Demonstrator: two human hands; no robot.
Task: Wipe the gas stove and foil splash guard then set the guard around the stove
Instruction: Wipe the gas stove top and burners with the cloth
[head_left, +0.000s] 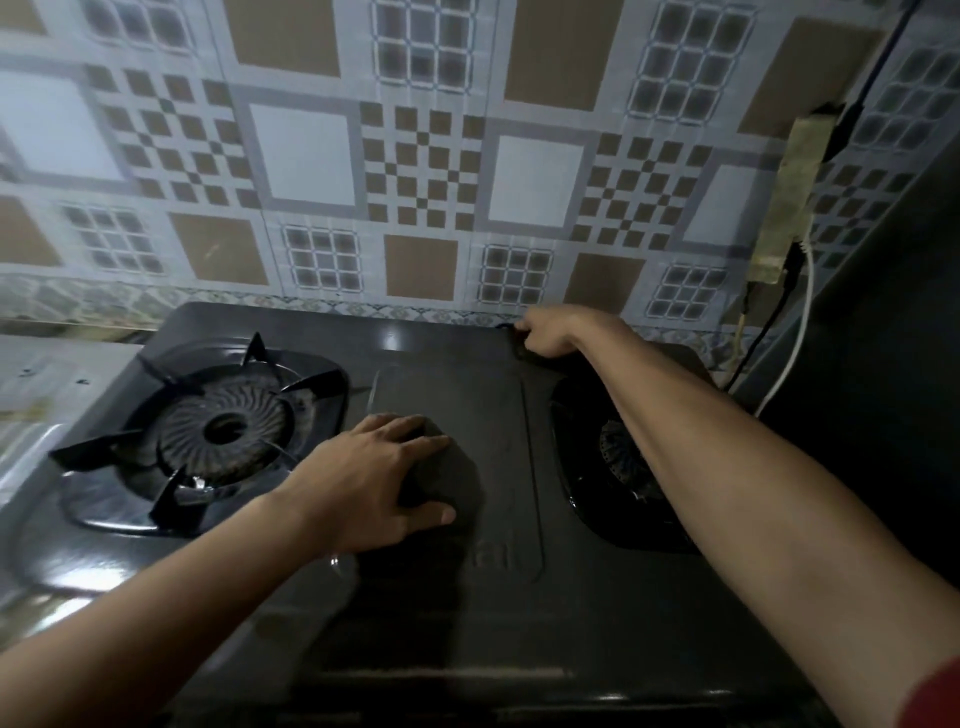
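The gas stove (509, 426) fills the lower centre of the frame. The left hand (374, 473) presses a dark cloth (452, 478) flat at mid-stove, fingers spread over it. The right hand (545, 332), upper right, pinches the stove's back edge.

The left hand (382, 478) lies palm-down, fingers spread and pointing toward two o'clock. The right hand (545, 332) reaches far toward twelve o'clock, fingers curled closed, bare forearm stretched long.

Dim kitchen, patterned tile wall (415, 156)
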